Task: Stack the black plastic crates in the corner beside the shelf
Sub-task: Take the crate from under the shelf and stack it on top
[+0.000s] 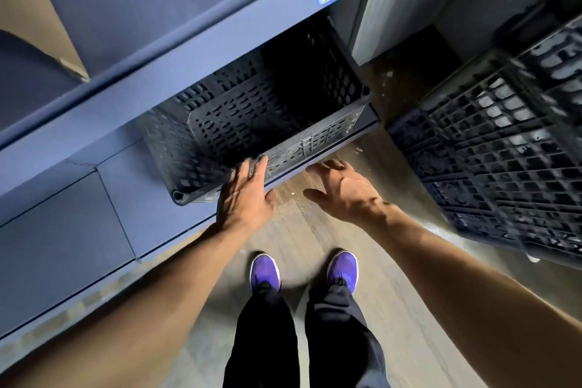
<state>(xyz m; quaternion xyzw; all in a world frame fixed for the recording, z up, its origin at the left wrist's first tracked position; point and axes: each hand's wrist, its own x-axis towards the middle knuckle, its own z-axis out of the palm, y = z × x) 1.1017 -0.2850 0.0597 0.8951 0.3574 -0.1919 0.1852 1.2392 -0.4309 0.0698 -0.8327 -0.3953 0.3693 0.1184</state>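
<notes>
Left grip [245, 195] is resting open, fingers straight, on the near rim of the black crate [252, 116], right grip [343, 192] is reaching spread-fingered beside it, the crate sitting mouth-up under the blue shelf [126, 98], long axis running along it.
</notes>
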